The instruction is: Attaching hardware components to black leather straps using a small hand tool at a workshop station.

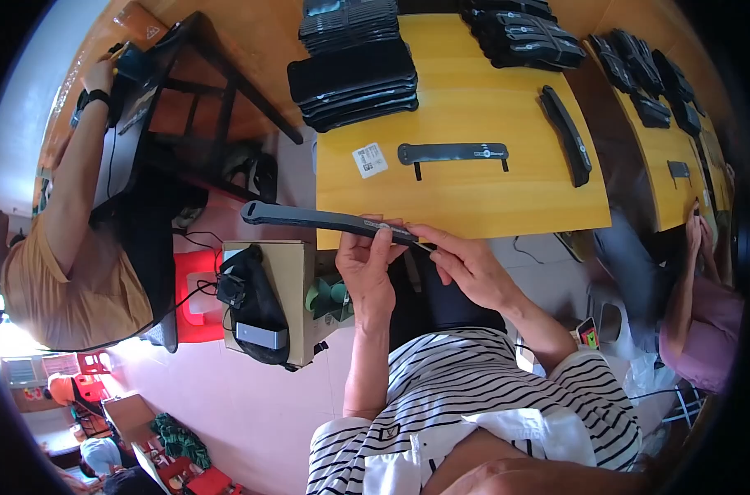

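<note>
A long black strap (309,217) with a rounded, slotted end and pale printing is held up over the near edge of the table. My left hand (368,268) is closed around its right part, thumb on top. My right hand (471,268) is pinched at the strap's right end, where a thin, pale, narrow thing shows by the fingertips, too small to name. Beyond my hands, a flat black strap (453,153) with two short tabs lies on the yellow table (507,202). To its left is a white printed card (370,160).
Piles of black straps (354,82) stand at the back left, with a bundled pile (528,37) at the back right. A curved strap bundle (565,136) lies near the right edge. Left of me is a cardboard box (297,289); co-workers sit on both sides.
</note>
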`<action>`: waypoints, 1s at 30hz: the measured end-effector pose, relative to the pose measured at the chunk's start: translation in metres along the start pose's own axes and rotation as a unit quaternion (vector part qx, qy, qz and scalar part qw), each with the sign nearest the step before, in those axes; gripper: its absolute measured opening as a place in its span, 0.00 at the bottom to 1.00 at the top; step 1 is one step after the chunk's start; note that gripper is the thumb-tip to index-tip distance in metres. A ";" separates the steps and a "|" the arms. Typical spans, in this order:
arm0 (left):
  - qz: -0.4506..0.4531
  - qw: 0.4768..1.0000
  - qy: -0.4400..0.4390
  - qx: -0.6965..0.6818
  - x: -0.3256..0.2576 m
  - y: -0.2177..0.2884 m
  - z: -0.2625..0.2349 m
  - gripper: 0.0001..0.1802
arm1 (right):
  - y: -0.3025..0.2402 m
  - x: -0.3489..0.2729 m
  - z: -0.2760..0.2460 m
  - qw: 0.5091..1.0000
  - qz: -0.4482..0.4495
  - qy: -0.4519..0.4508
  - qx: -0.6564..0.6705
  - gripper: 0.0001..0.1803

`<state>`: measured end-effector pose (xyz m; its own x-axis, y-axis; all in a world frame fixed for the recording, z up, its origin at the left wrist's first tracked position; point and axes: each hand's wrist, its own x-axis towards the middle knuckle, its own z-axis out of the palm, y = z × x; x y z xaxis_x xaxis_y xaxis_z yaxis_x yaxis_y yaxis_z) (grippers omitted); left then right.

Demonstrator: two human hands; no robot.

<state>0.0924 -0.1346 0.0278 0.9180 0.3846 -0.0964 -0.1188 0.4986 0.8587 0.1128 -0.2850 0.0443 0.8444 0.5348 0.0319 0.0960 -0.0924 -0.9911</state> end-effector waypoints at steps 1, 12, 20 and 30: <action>-0.002 1.000 -0.006 -0.001 0.000 -0.002 -0.001 0.11 | 0.001 -0.001 0.000 1.000 0.002 0.002 -0.001 0.22; 0.029 0.999 -0.008 0.027 0.000 -0.007 0.000 0.13 | 0.002 -0.001 -0.003 0.999 0.022 0.014 -0.043 0.22; 0.066 0.995 -0.018 0.071 -0.003 -0.012 0.000 0.13 | 0.008 0.000 0.002 0.998 0.002 0.036 -0.059 0.23; 0.303 0.896 -0.052 0.322 -0.018 -0.023 0.004 0.15 | 0.016 -0.004 0.014 0.989 0.073 0.063 0.110 0.23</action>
<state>0.0802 -0.1557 0.0120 0.7931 0.3420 0.5039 -0.3952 -0.3407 0.8531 0.1033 -0.2766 0.0260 0.9011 0.4191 -0.1114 -0.1370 0.0314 -0.9901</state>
